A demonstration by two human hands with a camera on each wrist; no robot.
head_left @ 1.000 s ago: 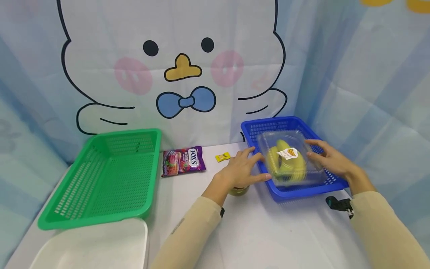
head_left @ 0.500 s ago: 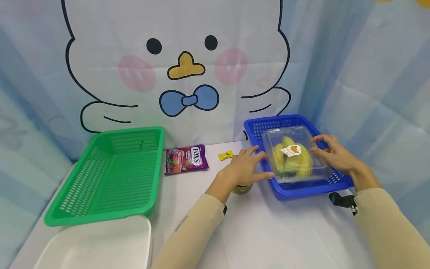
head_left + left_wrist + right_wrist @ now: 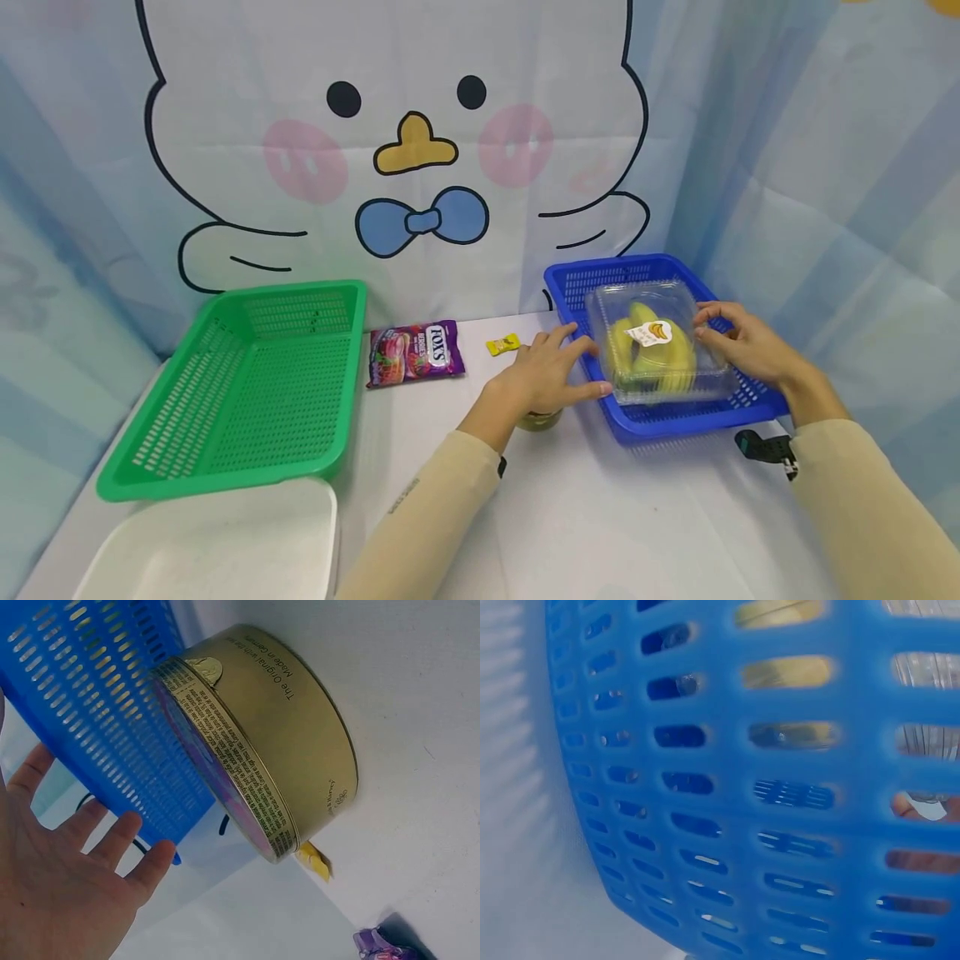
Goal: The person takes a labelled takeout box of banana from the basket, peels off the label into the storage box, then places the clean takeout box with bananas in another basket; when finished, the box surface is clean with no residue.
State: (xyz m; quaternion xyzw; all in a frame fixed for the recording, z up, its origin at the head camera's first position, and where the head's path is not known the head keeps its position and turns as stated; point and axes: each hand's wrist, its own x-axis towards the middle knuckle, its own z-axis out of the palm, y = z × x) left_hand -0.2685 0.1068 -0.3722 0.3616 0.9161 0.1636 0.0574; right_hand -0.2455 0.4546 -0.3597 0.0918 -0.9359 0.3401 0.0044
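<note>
A clear plastic box of bananas (image 3: 652,362) with a banana sticker lies in the blue basket (image 3: 637,432). My right hand (image 3: 753,350) holds the box at its right edge, thumb and index finger curled there. To the left, my left hand (image 3: 543,375) is spread, fingertips at the basket's left rim and thumb by the box's near-left corner. The left wrist view shows those fingers (image 3: 112,832) loose with nothing gripped. A round gold tin (image 3: 289,735) with printed text stands beside the basket, mostly hidden under the left hand in the head view. The right wrist view looks through the basket's slotted wall.
A green basket (image 3: 341,417) stands at the left, with a white tub (image 3: 225,492) in front of it. Between the baskets lie a purple Fox's candy bag (image 3: 416,354) and a small yellow wrapped sweet (image 3: 503,344). A printed curtain (image 3: 412,275) hangs behind.
The box of bananas has shifted slightly back and right inside the blue basket, with my right hand following it. Over the last half second both hands stay nearly still. The head view shifts slightly.
</note>
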